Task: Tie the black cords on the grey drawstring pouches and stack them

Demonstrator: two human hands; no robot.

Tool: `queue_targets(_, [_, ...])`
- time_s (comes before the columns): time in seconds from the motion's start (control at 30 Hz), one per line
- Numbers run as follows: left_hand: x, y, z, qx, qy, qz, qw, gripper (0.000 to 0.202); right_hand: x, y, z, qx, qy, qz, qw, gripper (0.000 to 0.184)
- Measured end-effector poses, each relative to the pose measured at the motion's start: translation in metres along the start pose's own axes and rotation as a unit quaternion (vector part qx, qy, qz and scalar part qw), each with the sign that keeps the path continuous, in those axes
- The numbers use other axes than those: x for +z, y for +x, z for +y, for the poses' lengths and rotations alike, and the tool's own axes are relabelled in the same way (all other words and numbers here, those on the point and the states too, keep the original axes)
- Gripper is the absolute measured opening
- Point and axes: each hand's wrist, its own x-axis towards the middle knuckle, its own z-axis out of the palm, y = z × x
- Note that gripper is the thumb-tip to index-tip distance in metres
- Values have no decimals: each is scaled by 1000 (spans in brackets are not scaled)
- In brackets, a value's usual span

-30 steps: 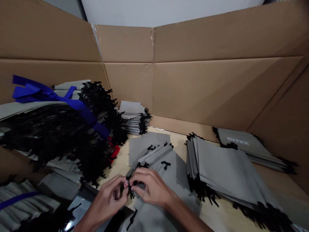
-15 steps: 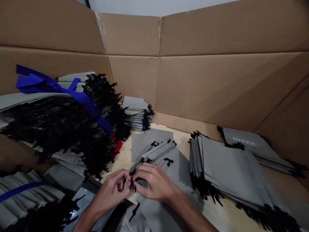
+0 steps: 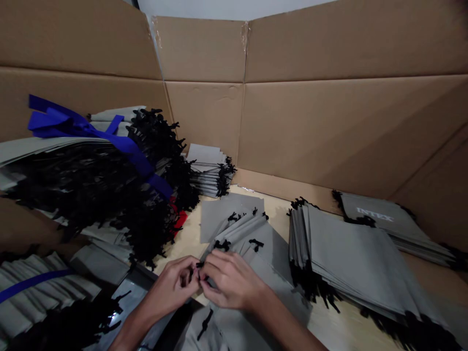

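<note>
My left hand (image 3: 171, 287) and my right hand (image 3: 230, 282) meet low in the middle of the view. Fingertips of both pinch a short black drawstring cord (image 3: 200, 271) at the top of a grey non-woven drawstring bag (image 3: 234, 243). That bag lies among several others fanned out on a light wooden table (image 3: 183, 253). Most of the cord is hidden by my fingers. Another grey bag (image 3: 234, 326) lies under my right wrist, with its black cord end (image 3: 205, 324) showing.
To the right stands a stack of grey bags (image 3: 351, 258), with an INTEX-printed stack (image 3: 383, 219) behind it. A tall pile with black cords and a blue strap (image 3: 91, 180) fills the left. Strapped bundles (image 3: 36, 292) lie lower left. Cardboard sheets (image 3: 329, 122) wall the back.
My hands have drawn slightly closer together around the cord, and less of the cord shows between my fingers. The whole scene has shifted slightly right and up in the view.
</note>
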Motion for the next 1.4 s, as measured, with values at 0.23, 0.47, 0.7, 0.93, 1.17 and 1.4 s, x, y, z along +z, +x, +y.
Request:
queue_targets(0.23, [-5,0,-10,-48,-68,-30,996,22,-2,0,1,27,39,18,999,3])
queue_targets(0.47, [-10,3,-12,-85,-155,-60,982,39,-4,-5,2,67,83,53,993,5])
queue_targets(0.7, [-12,3,-18,-80,-173,-89,978,45,-2,-10,4,93,159,62,981,9])
queue_targets(0.93, [-11,4,-13,-66,-182,-74,978,44,-3,-6,4,98,249,83,960,13])
queue_targets(1.17, [-4,4,-13,-70,-191,-79,976,40,0,-5,2,108,289,88,947,11])
queue_targets(1.4, [-4,5,-10,-74,-197,-100,973,36,-1,-5,0,121,283,92,947,3])
